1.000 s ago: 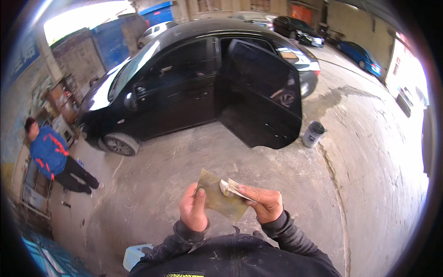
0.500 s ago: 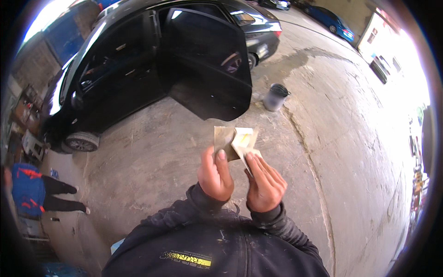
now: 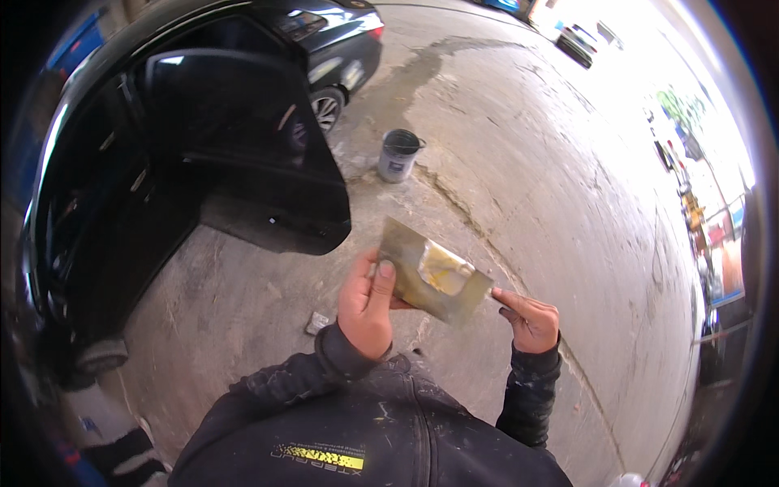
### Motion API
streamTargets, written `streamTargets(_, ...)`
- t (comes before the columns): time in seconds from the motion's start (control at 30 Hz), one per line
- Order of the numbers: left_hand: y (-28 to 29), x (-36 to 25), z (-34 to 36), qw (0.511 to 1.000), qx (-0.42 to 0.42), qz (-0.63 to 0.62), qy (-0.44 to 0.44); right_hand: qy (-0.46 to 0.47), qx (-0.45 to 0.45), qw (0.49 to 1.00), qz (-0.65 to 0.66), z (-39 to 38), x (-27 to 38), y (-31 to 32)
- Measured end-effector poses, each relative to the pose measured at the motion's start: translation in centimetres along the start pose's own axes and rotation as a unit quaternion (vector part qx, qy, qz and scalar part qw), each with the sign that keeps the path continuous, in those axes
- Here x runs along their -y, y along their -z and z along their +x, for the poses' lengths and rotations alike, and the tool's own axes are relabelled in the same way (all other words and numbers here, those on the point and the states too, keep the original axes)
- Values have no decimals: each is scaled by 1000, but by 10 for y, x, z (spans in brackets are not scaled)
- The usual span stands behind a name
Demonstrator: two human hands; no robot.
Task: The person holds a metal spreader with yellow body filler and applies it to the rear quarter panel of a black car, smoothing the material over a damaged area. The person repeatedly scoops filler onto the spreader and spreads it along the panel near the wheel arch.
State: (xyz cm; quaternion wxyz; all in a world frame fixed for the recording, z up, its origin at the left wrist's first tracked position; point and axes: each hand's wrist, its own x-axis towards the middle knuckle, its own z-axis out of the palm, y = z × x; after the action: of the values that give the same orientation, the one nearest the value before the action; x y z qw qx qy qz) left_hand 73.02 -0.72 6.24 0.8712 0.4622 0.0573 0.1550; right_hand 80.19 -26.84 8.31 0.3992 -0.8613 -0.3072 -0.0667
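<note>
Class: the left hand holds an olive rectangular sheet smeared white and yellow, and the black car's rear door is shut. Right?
Not shut: the rear door of the black car stands open in the head view. The left hand holds the olive sheet.

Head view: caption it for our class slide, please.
Left hand holds a smeared sheet, right hand at its edge; black car and bucket beyond.

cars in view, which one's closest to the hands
The black car at the left, its open door reaching toward the left hand. The blue car and pale car sit much farther off, toward the top.
</note>
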Motion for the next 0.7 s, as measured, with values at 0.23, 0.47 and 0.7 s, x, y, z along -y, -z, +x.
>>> streamTargets(0.23, -28, 26, 100, 959, -1, 214, -186, -189, -258, 928, 194, 48, -49, -28)
streamTargets(0.47, -89, 71, 200, 823, 145, 458, -301, -227, -272, 869, 345, 151, -132, -20)
streamTargets(0.7, -176, 100, 312, 817, 155, 469, -298, -221, -307, 824, 422, 247, -228, 23)
